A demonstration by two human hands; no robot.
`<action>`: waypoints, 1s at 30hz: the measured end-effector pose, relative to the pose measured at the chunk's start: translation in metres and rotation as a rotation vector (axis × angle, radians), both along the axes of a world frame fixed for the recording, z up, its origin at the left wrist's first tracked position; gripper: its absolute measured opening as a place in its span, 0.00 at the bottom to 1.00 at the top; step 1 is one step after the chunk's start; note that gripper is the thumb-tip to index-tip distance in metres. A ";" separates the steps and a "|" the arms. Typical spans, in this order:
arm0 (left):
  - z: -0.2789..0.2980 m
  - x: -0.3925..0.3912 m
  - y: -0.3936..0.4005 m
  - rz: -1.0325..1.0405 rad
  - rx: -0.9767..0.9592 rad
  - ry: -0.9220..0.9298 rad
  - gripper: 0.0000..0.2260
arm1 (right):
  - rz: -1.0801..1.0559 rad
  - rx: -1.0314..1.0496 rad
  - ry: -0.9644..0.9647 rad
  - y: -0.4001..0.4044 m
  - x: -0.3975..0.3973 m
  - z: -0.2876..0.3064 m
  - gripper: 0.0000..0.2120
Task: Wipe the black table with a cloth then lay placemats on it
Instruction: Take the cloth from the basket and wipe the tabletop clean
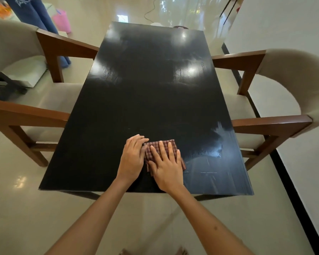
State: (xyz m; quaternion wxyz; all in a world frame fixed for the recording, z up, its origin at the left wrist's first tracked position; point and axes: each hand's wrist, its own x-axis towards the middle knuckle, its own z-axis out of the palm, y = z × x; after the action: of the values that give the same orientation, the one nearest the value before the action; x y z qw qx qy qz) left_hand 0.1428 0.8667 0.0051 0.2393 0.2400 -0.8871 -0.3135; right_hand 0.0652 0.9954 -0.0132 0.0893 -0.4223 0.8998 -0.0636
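Observation:
A long black table point(145, 92) stretches away from me, glossy with light reflections and pale wipe streaks at its near right. A folded red-and-dark checked cloth point(156, 147) lies on the table close to the near edge. My right hand point(167, 166) presses flat on top of the cloth with its fingers spread and straight. My left hand point(132, 156) rests at the cloth's left edge, fingers fairly straight, thumb side touching the fabric. No placemats are in view.
Two armchairs with brown wooden frames and cream upholstery flank the table, one on the left point(17, 85) and one on the right point(284, 92). A person's legs in blue trousers point(35, 13) stand far left. A pink bag point(63, 20) sits on the floor beyond.

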 end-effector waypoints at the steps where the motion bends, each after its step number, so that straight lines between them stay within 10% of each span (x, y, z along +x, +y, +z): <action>1: 0.001 -0.001 0.002 -0.008 -0.004 0.002 0.12 | -0.030 0.002 -0.002 0.004 -0.007 0.000 0.25; 14: -0.002 -0.005 0.016 -0.077 -0.020 -0.034 0.13 | -0.634 0.056 -0.016 0.093 -0.051 0.006 0.27; 30: 0.009 -0.036 0.034 -0.131 -0.027 -0.028 0.13 | -0.024 -0.059 0.092 0.063 0.054 -0.008 0.25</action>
State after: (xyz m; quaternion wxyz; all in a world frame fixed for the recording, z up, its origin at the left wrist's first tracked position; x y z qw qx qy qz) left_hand 0.1070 0.9007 0.0141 0.2093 0.1825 -0.9083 -0.3129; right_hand 0.1192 1.0585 -0.0208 0.0347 -0.4163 0.9058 -0.0715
